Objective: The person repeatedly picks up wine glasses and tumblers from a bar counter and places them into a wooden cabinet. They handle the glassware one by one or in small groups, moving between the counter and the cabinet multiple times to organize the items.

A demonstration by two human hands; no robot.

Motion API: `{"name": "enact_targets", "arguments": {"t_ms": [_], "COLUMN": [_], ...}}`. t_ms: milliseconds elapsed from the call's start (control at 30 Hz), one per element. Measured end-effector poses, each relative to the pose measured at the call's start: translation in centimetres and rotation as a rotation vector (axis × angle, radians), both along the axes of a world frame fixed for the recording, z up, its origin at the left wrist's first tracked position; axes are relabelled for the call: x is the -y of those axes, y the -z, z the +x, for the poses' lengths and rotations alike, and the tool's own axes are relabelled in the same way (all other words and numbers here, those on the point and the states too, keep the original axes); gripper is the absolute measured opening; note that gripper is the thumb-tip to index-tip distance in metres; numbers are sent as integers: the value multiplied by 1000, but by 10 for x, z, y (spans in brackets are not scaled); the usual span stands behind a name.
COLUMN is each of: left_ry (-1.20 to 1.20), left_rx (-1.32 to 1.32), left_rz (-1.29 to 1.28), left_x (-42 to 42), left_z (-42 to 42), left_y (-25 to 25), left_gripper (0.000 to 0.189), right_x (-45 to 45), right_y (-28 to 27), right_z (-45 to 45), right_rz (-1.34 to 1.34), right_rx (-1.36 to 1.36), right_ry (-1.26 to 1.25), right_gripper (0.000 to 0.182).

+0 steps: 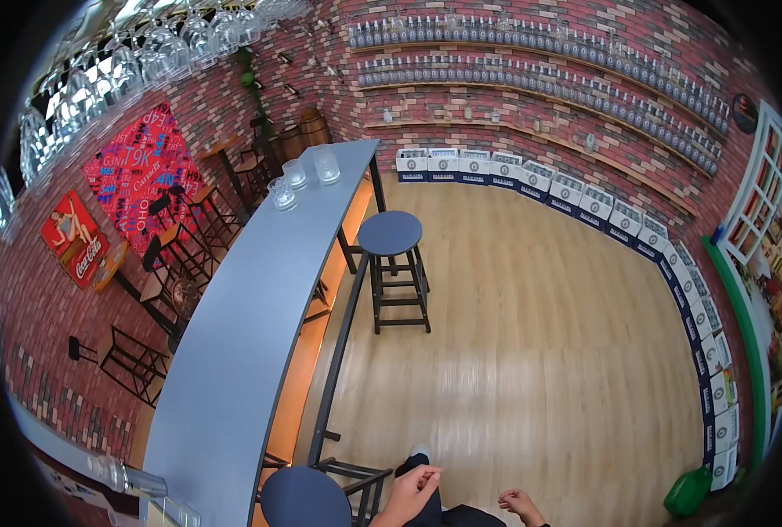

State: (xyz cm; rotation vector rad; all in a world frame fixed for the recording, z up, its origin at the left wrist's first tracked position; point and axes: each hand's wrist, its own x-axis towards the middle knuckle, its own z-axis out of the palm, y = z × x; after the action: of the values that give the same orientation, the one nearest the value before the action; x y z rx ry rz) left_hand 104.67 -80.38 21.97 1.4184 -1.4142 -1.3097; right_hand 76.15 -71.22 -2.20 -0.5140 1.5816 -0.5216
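Observation:
My left hand is at the bottom of the view, above my dark-clothed leg. Its fingers are curled toward the thumb, with nothing visible in them. To its right, over the wood-look floor, my right hand hangs with loosely bent fingers slightly apart, holding nothing. The nearest furniture to my left hand is a round-topped bar stool, apart from it. Beyond that stool runs a long grey bar counter. Toward its far end stand two clear glasses and a taller clear vessel.
Another bar stool stands beside the counter, near a dark foot rail. White-and-navy bottle cartons line the brick wall under shelves of bottles. Stemmed glasses hang overhead at left. A green container sits lower right.

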Motion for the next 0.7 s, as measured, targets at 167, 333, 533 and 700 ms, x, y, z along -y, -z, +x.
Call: {"name": "enact_targets", "arguments": {"t_ms": [167,333,533,700], "left_ry": [98,8,-327,-416], "left_rx": [-46,-64,-51,-29], "left_rz": [54,29,-78,-52], "left_x": [84,174,264,321], "left_z": [16,47,89,96], "left_y": [27,28,12,15], "left_gripper": [24,18,15,14], "right_x": [74,205,313,358], "right_y": [-8,-74,-91,-95], "right_z": [10,21,28,18], "right_rz": [90,-54,-183,-130], "right_rx": [-18,-74,-101,-54], "right_ry": [19,-8,-41,-60], "right_gripper": [20,19,19,17]}}
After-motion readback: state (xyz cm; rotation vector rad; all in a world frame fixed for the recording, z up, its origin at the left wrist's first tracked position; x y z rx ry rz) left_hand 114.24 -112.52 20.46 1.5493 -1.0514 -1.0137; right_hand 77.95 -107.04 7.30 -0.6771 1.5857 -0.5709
